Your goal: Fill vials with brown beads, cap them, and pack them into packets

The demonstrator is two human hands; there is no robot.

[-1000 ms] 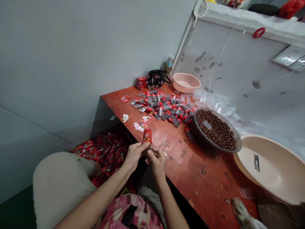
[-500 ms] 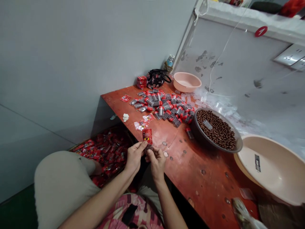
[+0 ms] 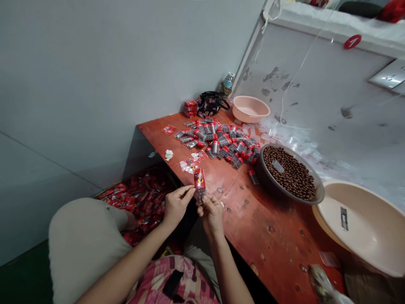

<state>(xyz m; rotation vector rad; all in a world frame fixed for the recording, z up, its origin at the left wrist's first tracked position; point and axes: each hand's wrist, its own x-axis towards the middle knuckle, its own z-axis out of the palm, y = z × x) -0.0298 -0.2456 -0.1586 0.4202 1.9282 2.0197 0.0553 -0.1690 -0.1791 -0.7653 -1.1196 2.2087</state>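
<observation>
My right hand [image 3: 212, 213] grips the lower end of a small clear container of brown balls [image 3: 200, 194]. A glossy red printed wrapper [image 3: 199, 178] covers the container's upper part. My left hand [image 3: 177, 204] is closed in a pinch, thumb and forefinger at the wrapper's left edge; its other fingers are partly hidden. Just beyond, loose red-and-clear wrappers [image 3: 190, 165] lie on the red table [image 3: 240, 228]. Farther back is a heap of small clear containers with red caps [image 3: 223, 141], filled with brown balls.
A grey basin [image 3: 320, 192] of brown balls stands right of the heap, beside a large peach basin [image 3: 373, 236]. At the back are a pink basin [image 3: 251, 109], a black bag [image 3: 209, 105] and stacked red packs [image 3: 190, 108]. Red packets [image 3: 142, 207] fill the floor space by my knee.
The wrapper now sits down over the container's upper part and is turned more upright. My left fingers have slid back to its edge; my right hand has shifted slightly right.
</observation>
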